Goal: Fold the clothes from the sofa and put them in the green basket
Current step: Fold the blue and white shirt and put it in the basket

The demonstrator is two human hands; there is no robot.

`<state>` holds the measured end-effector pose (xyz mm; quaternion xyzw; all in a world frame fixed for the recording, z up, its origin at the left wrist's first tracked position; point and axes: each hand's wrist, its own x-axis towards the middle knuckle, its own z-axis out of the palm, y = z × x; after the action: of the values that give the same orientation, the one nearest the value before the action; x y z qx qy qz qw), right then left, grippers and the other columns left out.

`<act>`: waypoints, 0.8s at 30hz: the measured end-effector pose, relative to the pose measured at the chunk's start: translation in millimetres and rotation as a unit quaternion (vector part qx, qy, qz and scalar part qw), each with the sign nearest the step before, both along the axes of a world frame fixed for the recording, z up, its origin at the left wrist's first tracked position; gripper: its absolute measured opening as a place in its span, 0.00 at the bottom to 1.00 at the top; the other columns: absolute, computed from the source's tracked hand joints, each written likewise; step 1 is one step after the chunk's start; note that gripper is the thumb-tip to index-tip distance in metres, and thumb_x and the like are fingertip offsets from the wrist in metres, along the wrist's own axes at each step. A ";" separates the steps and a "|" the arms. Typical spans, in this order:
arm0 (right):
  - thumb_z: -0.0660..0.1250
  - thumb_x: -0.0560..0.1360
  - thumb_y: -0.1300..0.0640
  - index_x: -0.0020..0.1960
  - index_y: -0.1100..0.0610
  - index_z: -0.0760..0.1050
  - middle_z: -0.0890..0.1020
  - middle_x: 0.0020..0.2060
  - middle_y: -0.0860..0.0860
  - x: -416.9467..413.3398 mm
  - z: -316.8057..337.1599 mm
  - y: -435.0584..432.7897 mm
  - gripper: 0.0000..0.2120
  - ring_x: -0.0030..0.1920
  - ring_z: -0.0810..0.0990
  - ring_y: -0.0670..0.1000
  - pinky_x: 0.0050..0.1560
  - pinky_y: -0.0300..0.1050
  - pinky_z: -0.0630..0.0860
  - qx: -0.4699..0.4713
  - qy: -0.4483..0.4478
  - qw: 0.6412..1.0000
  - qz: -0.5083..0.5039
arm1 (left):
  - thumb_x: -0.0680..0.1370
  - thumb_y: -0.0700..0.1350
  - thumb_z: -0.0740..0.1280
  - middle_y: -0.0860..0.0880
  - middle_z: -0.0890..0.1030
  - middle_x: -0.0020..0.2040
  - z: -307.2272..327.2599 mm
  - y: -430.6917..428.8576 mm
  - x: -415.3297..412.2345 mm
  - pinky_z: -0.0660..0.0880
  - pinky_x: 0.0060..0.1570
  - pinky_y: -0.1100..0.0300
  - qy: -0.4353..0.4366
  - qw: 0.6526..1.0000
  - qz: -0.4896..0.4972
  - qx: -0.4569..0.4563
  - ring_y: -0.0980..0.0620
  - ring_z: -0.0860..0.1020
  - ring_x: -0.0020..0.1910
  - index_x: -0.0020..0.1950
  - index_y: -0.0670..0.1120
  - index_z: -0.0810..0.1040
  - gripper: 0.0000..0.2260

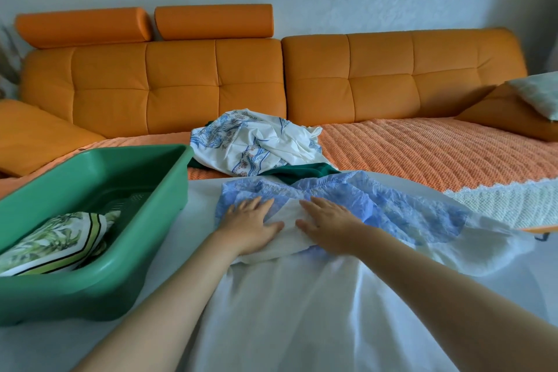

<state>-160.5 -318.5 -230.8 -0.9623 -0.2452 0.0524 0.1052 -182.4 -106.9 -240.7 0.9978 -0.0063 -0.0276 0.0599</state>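
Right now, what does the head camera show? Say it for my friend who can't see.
A left hand and a right hand press flat on a blue and white garment spread on a white surface. A green basket at the left holds a folded leafy cloth, and more clothes lie on the orange sofa.

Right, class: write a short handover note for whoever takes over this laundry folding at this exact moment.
Left grip and right grip: both open, palms flat on the blue and white garment spread on the white surface.
Done: one leaf-print garment lies folded in the green basket, at the left.
Left: finish folding this one, then fold the white patterned garment and the dark green garment piled on the sofa; all go in the basket.
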 end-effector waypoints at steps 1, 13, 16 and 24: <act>0.50 0.82 0.38 0.81 0.49 0.54 0.58 0.79 0.51 0.9 6.6 -9.7 0.30 0.79 0.55 0.52 0.76 0.52 0.51 0.022 -0.014 1.000 -0.012 | 0.80 0.66 0.53 0.51 0.55 0.81 6.7 -6.8 -0.8 0.53 0.75 0.48 -0.031 0.999 -0.003 -0.020 0.48 0.55 0.79 0.81 0.56 0.54 0.31; 0.58 0.74 0.64 0.66 0.45 0.76 0.78 0.64 0.48 -3.5 26.1 -171.0 0.25 0.62 0.77 0.55 0.62 0.50 0.73 0.072 -0.108 0.975 -0.182 | 0.80 0.47 0.63 0.50 0.73 0.70 41.3 -183.6 8.5 0.68 0.67 0.53 -0.110 0.970 -0.131 -0.171 0.48 0.71 0.69 0.70 0.51 0.74 0.18; 0.60 0.75 0.66 0.69 0.48 0.74 0.76 0.66 0.50 -2.4 20.5 -219.5 0.26 0.63 0.75 0.55 0.61 0.51 0.72 0.025 -0.150 0.965 -0.215 | 0.80 0.48 0.64 0.49 0.74 0.69 37.1 -240.6 14.9 0.67 0.68 0.53 -0.095 0.965 -0.172 -0.175 0.48 0.70 0.69 0.71 0.50 0.74 0.18; 0.58 0.76 0.55 0.70 0.52 0.68 0.75 0.63 0.53 -7.6 2.4 -280.3 0.22 0.64 0.72 0.57 0.63 0.54 0.66 -0.112 -0.045 0.951 -0.283 | 0.74 0.69 0.62 0.50 0.64 0.76 1.2 -313.7 13.9 0.61 0.72 0.47 0.032 0.968 -0.239 -0.064 0.45 0.62 0.75 0.77 0.54 0.63 0.35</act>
<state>-168.2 -598.8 -228.3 -0.9992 0.0405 0.0043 -0.0043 -168.5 -420.6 -239.5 0.9601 -0.2440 -0.0727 0.1158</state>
